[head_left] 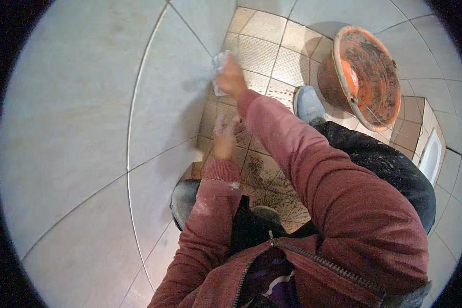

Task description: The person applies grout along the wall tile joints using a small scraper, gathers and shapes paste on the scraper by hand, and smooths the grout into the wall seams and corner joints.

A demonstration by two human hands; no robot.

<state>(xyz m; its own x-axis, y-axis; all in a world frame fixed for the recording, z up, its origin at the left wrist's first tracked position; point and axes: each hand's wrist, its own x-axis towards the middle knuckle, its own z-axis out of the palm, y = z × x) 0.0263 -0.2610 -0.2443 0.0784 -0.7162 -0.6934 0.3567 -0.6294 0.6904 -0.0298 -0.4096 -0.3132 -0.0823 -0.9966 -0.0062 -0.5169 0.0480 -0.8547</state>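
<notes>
My right hand (231, 77) is closed around a whitish, crumpled cloth (221, 60). It presses the cloth to the pale blue tiled wall (169, 97), low down where the wall meets the floor. Closer to me, my left hand (225, 136) hovers beside the same wall, above the floor tiles. White residue coats its fingers, which look apart and hold nothing that I can see. A thin grout line runs along the wall tiles just left of both hands.
A dirty orange bucket (364, 77) with a wire handle stands at the far right, beside my blue-grey shoe (308, 104). Dark dirt marks the textured beige floor tiles (262, 169) between my legs. At the right, a tiled step (408, 120) holds a white ceramic fixture (432, 156).
</notes>
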